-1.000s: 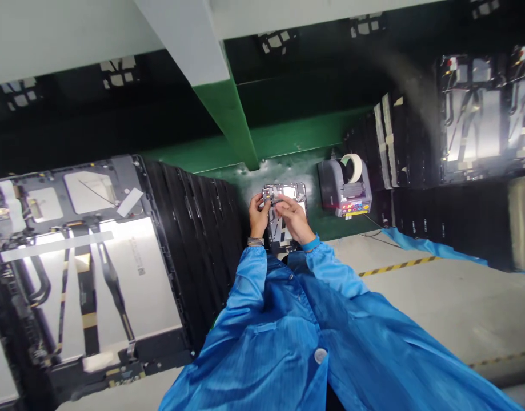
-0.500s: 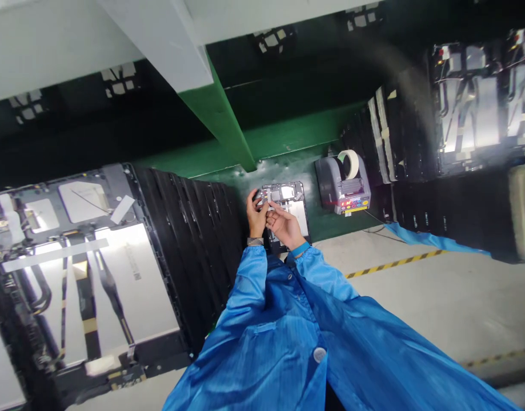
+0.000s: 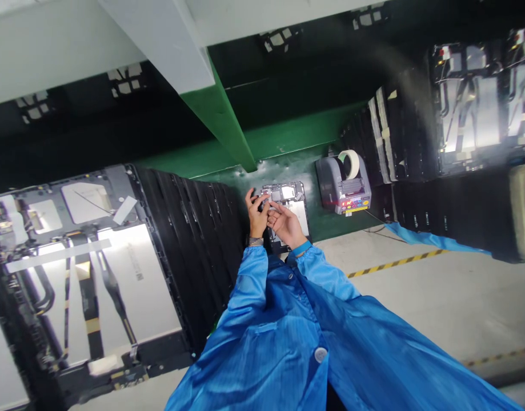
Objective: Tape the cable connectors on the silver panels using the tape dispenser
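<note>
A tablet-like device with its inside exposed (image 3: 298,212) lies on the green work surface, dark frame around pale metal panels. My left hand (image 3: 257,218) is over its upper left side, fingers bent, with thumb and a fingertip drawn together. My right hand (image 3: 287,226) comes in from the right over the device's middle, its fingers curled and the tips close to those of the left. Whatever small thing may be between the fingertips is too small to make out. Both hands partly cover the device's left side and lower part.
A grey tape dispenser (image 3: 344,181) carrying a roll of cream tape (image 3: 351,164) stands right of the device. Upright rows of black device frames (image 3: 189,228) line the left, with an opened unit (image 3: 148,285) facing me. More stacked units (image 3: 468,114) stand at right. A green-and-white beam (image 3: 228,123) hangs overhead.
The left hand's fingers have lifted and spread slightly, while the right hand has barely shifted. The device and dispenser stay put; the view has moved a little.
</note>
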The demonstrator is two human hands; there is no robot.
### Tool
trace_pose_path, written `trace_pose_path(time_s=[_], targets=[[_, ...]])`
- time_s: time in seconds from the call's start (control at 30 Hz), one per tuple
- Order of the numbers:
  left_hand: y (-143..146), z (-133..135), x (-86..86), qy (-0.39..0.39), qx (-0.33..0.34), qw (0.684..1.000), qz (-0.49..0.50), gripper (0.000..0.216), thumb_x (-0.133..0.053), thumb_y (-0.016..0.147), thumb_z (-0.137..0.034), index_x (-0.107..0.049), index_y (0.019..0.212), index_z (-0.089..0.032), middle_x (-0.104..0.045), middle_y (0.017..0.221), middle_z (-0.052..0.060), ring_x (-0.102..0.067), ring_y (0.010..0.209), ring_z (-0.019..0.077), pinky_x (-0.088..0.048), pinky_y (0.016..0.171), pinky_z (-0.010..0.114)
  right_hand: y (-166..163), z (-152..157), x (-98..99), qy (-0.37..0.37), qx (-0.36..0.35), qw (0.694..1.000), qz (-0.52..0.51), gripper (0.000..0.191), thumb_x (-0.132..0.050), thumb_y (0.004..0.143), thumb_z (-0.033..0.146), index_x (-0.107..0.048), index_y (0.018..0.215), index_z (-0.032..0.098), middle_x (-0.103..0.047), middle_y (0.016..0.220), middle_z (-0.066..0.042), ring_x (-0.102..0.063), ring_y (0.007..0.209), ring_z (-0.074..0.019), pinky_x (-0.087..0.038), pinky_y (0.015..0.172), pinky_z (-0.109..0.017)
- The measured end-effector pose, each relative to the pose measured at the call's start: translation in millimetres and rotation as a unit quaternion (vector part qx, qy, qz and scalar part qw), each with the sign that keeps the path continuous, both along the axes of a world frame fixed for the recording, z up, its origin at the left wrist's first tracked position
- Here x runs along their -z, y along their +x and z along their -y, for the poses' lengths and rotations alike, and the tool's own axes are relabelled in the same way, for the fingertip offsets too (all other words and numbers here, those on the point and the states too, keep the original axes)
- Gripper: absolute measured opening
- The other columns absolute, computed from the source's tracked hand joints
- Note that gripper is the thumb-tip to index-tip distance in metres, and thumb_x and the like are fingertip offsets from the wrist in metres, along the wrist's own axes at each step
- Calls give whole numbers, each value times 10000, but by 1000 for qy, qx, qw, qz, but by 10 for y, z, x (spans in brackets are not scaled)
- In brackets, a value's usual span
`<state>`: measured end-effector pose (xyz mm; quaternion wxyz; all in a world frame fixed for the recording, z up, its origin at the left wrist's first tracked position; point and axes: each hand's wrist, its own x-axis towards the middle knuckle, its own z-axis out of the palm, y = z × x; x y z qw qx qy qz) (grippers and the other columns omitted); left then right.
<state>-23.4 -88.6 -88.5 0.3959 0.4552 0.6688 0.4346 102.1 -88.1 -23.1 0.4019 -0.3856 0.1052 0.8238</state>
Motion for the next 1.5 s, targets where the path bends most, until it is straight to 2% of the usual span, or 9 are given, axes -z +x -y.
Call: trace_pose_path(time_s=[0.2,0.33,0.4,0.57,0.73,0.9,1.1,1.23,1.5], targets=[[-18,2,3,13,-2,1000,-14,228,-706,968,-377,-833,1116,-259,-446,1592,107,-511,1410,291,-369,1274,478,81,91,-87,-30,-32,999,-8,286,-462,1021,297,-708,1054,155,-595,700,0,-465,566,-155,-477,585,-309],[-8,3,7,22,-5,999,-23,232,-708,972,-397,-837,1114,-267,-468,1569,109,-519,1391,291,-381,1259,482,157,223,-91,101,-126,960,229,274,-544,944,293,-737,1107,187,-551,647,18,-434,542,-164,-434,562,-306],[-5,3,27,28,-3,999,-27,240,-704,977,-412,-838,1118,-271,-472,1563,109,-517,1390,292,-379,1260,485,212,163,-82,255,-184,853,416,349,-550,947,278,-742,1233,226,-639,771,-20,-537,659,-198,-487,648,-333],[-10,1,54,33,-6,999,-34,243,-707,978,-420,-840,1111,-265,-481,1555,116,-507,1396,296,-386,1251,483,373,-180,-7,494,-438,440,609,511,-482,988,159,-675,1458,212,-693,1141,-164,-639,969,-294,-496,869,-410],[-3,-10,29,20,-12,999,-31,239,-697,982,-425,-842,1086,-265,-490,1549,106,-507,1401,300,-373,1265,497,413,-254,84,532,-507,286,615,586,-456,998,118,-560,1571,179,-677,1217,-222,-608,1081,-342,-479,906,-446],[8,-51,41,35,-18,999,-31,196,-751,944,-403,-835,1035,-251,-498,1534,119,-517,1385,300,-388,1253,494,509,-333,52,558,-480,326,593,536,-487,985,133,-619,1503,164,-679,1160,-198,-599,1053,-329,-484,940,-451],[68,-27,-54,42,-44,998,-30,309,-773,911,-334,-739,1200,-231,-496,1550,154,-530,1427,283,-385,1261,455,972,261,201,325,-219,543,743,579,-473,1035,394,-552,1544,130,-590,1362,-205,-531,1317,-354,-444,1160,-548],[274,370,-147,-14,-128,992,6,656,-732,941,-435,-499,1518,-226,-518,1565,201,-476,1520,298,-324,1302,500,1068,763,404,261,-213,663,668,648,-521,987,510,-591,1511,136,-586,1430,-200,-539,1390,-335,-401,1237,-545],[661,1046,-259,-184,-45,981,31,851,-668,933,-477,-343,1661,-177,-344,1741,204,-285,1652,325,-204,1366,501,1079,895,578,274,-182,711,621,768,-621,844,587,-641,1482,159,-589,1531,-191,-518,1454,-358,-351,1272,-538]])
